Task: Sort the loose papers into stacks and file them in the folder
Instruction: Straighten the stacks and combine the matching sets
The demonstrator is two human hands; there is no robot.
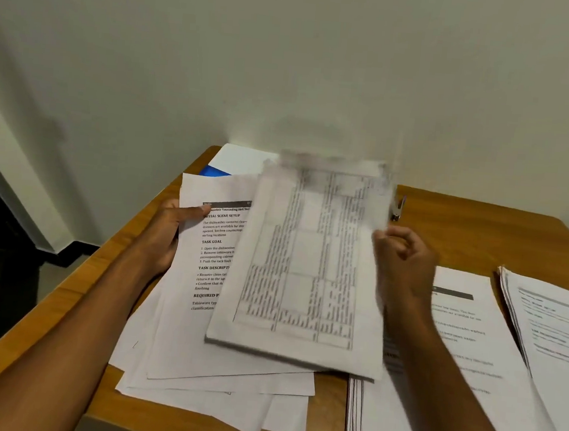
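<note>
A printed table sheet (309, 269), blurred by motion, is lifted above the loose pile, and my right hand (403, 256) pinches its right edge. My left hand (167, 236) grips the left edge of a text page (211, 253) headed with task sections, thumb on top. Under both lies a messy pile of loose papers (219, 392). A neat stack (450, 384) sits to the right, and another stack (555, 325) at the far right. The blue and white folder (225, 165) lies at the table's back left, partly covered by papers.
The wooden table (481, 225) stands against a pale wall. A small stapler (397, 208) sits behind my right hand near the back edge. The table's left edge (62, 302) drops off to a dark floor.
</note>
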